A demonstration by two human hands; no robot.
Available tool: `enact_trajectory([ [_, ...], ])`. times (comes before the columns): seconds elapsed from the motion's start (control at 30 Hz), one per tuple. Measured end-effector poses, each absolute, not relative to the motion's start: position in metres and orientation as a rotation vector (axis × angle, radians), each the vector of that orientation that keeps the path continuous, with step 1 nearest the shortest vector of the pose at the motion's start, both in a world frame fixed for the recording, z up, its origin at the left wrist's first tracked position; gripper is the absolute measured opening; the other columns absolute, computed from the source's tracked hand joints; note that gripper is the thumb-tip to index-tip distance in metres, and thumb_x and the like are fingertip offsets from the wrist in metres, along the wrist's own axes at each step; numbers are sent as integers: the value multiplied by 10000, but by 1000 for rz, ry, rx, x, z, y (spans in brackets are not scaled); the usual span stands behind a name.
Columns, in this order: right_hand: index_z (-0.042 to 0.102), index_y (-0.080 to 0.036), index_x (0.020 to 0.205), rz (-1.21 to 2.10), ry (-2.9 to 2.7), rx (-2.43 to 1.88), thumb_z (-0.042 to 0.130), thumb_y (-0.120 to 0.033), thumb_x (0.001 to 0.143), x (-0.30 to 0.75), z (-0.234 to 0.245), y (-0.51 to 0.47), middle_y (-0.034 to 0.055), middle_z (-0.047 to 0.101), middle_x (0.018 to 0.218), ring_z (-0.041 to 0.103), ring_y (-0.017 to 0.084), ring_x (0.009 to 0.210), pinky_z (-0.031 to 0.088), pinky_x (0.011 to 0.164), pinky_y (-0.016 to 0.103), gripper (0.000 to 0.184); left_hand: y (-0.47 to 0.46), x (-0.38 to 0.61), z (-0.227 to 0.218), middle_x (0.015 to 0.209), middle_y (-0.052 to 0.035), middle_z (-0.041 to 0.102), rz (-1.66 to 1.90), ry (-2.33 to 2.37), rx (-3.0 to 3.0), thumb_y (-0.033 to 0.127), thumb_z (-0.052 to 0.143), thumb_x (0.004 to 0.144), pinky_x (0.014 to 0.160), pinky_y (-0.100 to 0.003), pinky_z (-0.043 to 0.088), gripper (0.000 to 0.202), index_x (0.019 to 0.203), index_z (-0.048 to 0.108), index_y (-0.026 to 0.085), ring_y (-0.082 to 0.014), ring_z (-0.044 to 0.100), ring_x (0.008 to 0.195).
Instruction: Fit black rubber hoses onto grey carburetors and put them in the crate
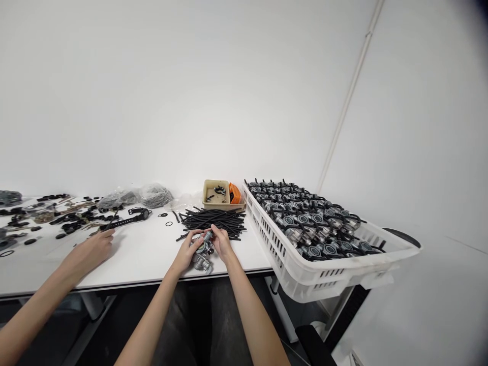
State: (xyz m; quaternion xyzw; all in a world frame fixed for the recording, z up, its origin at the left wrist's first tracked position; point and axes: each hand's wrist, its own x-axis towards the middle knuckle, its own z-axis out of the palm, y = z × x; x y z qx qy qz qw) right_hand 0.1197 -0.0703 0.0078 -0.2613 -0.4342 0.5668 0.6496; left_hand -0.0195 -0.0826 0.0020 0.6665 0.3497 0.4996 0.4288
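A silvery metal carburetor [202,260] is held up near the table's front edge, between my two hands. My left hand [187,252] is closed round its left side, with the thumb lying across it. On the right side, the fingers of my right hand [221,242] pinch the upper part of the carburetor. What lies under those fingertips is too small to make out. Just behind both hands, a pile of short black rubber hoses [213,219] spreads over the white table [145,254].
A white plastic crate [282,262] full of carburetors with black hoses stands at right. Behind the hoses sit a beige tray [209,203] and an orange basket [235,194]. Another person's hand [91,251] reaches in at left, near a black watch [131,218] and scattered black parts.
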Motion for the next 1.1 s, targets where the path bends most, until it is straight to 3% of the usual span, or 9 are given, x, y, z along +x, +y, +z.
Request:
enact_trajectory([
  [0.33, 616, -165, 636, 1294, -978, -499, 709, -322, 651, 118, 7, -70, 24, 641, 583, 601, 172, 617, 421, 708, 300, 183, -80, -19, -1, 1086, -54, 641, 1307, 866, 1690, 411, 522, 790, 828, -391, 456, 288, 1031, 581, 266, -274, 587, 955],
  [0.5, 511, -193, 576, 1297, -946, -498, 710, -272, 617, 118, 4, -68, -11, 598, 554, 578, 155, 605, 409, 687, 282, 219, -81, -19, 1, 1014, -50, 663, 1323, 875, 1684, 419, 536, 773, 807, -408, 465, 279, 1004, 598, 274, -285, 602, 928],
  [0.7, 519, -195, 597, 1234, -990, -586, 726, -291, 596, 122, -2, -64, 1, 616, 609, 589, 176, 666, 430, 692, 293, 227, -81, -19, 1, 984, -50, 675, 1292, 870, 1645, 434, 546, 775, 823, -426, 465, 286, 1012, 578, 278, -288, 606, 927],
  [1.1, 637, -166, 884, 1243, -1099, -595, 740, -329, 655, 122, -1, -70, 40, 687, 749, 642, 171, 724, 459, 740, 289, 299, -84, -20, 3, 988, -38, 667, 1289, 856, 1652, 409, 538, 790, 791, -391, 472, 271, 1027, 581, 285, -270, 597, 931],
])
